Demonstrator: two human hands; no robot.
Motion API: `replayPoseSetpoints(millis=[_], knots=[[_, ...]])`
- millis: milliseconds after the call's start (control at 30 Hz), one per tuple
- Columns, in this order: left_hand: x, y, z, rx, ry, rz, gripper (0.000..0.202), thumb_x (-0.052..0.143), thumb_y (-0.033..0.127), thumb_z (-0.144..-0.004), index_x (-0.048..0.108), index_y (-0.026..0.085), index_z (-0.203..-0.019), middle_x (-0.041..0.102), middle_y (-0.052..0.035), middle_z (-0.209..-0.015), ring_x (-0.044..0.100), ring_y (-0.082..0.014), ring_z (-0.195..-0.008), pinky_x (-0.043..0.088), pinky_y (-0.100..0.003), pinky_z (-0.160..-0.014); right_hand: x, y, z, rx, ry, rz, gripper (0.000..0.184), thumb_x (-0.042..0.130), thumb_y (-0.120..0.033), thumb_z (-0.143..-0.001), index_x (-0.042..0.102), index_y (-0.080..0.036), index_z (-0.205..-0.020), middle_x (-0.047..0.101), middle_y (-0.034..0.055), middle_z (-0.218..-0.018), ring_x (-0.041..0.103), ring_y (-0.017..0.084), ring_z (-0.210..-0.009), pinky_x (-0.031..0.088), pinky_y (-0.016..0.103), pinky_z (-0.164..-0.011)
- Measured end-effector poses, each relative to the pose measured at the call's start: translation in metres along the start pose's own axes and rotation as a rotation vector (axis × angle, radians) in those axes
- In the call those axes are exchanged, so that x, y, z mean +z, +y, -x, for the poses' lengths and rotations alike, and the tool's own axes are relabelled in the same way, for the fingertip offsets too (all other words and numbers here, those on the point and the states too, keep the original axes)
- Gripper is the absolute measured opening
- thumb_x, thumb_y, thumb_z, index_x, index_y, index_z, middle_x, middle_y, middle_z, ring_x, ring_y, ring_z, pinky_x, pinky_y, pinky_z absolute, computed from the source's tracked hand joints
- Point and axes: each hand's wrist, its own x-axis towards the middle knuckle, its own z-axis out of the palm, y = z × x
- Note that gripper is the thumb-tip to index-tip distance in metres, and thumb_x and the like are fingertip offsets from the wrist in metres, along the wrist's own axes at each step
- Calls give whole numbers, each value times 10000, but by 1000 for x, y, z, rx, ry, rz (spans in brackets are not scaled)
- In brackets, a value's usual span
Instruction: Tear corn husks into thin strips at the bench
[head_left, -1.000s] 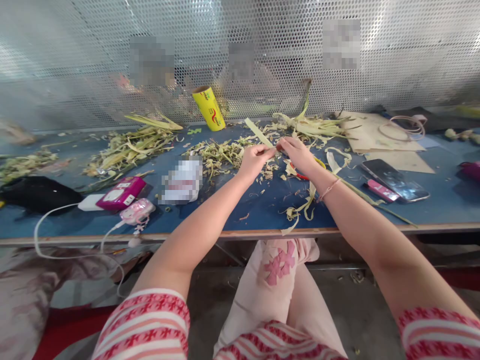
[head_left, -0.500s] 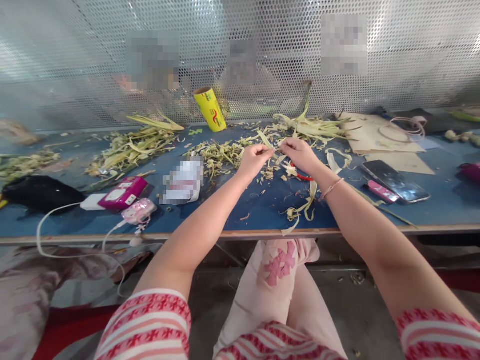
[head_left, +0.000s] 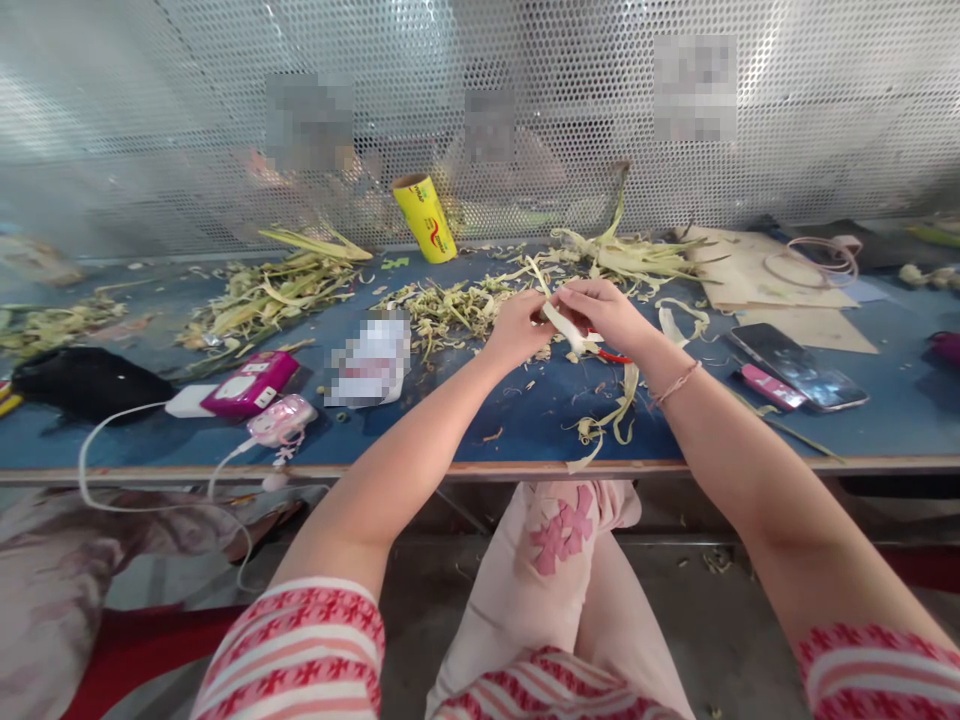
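My left hand [head_left: 520,322] and my right hand [head_left: 600,312] meet over the middle of the table, fingers pinched together. Between them runs a pale husk-like plant strip [head_left: 564,327], its white end hanging toward me and a thin tip rising behind the fingers. Both hands appear closed on this strip, though the fingertips partly hide the grip. Below my right hand shows a red loop-shaped handle [head_left: 615,356]; the rest of that item is covered. Curled peelings [head_left: 624,405] lie near the table's front edge under my right wrist.
Heaps of plant scraps [head_left: 442,312] and longer stalks [head_left: 277,290] cover the blue table [head_left: 420,440]. A yellow tube [head_left: 425,220] leans at the back by perforated metal. Left are a magenta box [head_left: 252,384] and a cable; right, a phone [head_left: 799,367] and cardboard [head_left: 739,270].
My hands have come closer together and turned inward. The strip's white end now stands out below the fingers, toward me. The view has shifted slightly.
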Motion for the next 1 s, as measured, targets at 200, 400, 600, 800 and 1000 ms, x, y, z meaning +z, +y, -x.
replayPoseSetpoints(millis=[200,400,600,800,1000], knots=[[3,-1,0,94,-32,24,191,581,154,-768,526,185,-588,546,-13,-623,529,-142,-632,415,-299,-648,-1,0,-1,32,11,114,287,582,-348,-867,579,-170,-642,404,-58,-480,319,65,-436,236,252,-483],[3,-1,4,131,-61,105,193,508,181,-826,568,170,-643,604,-37,-674,572,-148,-673,433,-290,-677,2,0,-1,38,93,180,349,563,-306,-876,457,-189,-564,354,-57,-506,296,77,-506,227,268,-530],[2,-6,4,97,-58,212,326,454,372,-915,510,194,-647,589,-44,-682,562,-162,-692,442,-312,-704,2,7,-7,-12,211,148,172,532,-261,-876,509,-193,-720,384,-57,-571,336,93,-549,267,264,-565],[6,-6,9,-100,-79,476,508,344,604,-928,556,190,-725,634,-60,-764,597,-180,-759,482,-339,-768,1,15,-9,-9,196,411,172,474,-286,-904,577,-185,-810,493,-16,-652,432,133,-635,323,284,-646],[2,-2,8,-113,-61,335,412,343,470,-961,554,197,-736,634,-58,-783,590,-179,-801,468,-329,-789,4,17,-6,-117,211,582,178,440,-254,-918,523,-208,-767,598,77,-850,527,210,-890,388,329,-844]])
